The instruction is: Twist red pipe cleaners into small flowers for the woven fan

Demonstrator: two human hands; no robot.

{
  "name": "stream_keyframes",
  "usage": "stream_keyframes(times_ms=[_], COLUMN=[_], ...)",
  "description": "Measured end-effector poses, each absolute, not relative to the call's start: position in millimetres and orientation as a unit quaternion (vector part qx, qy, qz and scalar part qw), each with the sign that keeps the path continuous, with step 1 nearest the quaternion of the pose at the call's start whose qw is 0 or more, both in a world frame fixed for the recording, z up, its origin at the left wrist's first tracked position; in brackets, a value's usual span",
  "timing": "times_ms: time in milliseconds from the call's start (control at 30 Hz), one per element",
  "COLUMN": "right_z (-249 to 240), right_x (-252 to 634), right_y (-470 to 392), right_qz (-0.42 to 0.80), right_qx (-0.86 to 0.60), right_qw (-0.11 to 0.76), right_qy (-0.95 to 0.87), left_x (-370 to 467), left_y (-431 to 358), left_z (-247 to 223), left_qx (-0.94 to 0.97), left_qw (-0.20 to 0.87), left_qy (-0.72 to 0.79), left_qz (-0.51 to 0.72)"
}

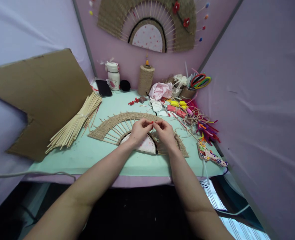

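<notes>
A half-round woven fan of twine and thin sticks [112, 124] lies flat on the mint-green table [87, 156], with a pale dotted half-disc at its centre. My left hand [139, 130] and my right hand [164, 132] meet above the fan's middle. Their fingertips pinch a tiny red piece [152, 122] between them. The hands cover part of the fan's inner arc.
A bundle of thin sticks [74, 125] and a cardboard sheet [40, 96] lie at left. At the back stand a twine spool [145, 79], a white bottle [113, 76] and a phone [104, 88]. Coloured craft bits [204, 128] crowd the right side. A finished fan [147, 23] hangs on the wall.
</notes>
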State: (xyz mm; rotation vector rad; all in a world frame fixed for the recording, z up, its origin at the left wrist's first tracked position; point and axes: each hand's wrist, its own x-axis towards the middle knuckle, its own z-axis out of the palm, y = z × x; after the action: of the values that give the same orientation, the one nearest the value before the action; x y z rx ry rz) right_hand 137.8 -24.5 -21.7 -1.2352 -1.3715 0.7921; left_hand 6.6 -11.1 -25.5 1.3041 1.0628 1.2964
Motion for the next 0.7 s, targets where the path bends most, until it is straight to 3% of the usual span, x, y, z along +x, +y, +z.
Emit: stream_keyframes(times_ms=[267, 700], right_z=[-22.9, -21.6], right_x=[140.6, 140.3], right_y=[-22.9, -25.7], right_qz=[0.371, 0.360], right_qx=[-0.506, -0.502], right_qw=[0.540, 0.513], right_qy=[-0.561, -0.597], left_x=[8.2, 4.9], left_y=[-14.3, -11.6], left_z=[-14.0, -14.6], left_qx=[0.394, 0.449], left_qw=[0.629, 0.579], left_qy=[0.414, 0.446], left_qz=[0.526, 0.513])
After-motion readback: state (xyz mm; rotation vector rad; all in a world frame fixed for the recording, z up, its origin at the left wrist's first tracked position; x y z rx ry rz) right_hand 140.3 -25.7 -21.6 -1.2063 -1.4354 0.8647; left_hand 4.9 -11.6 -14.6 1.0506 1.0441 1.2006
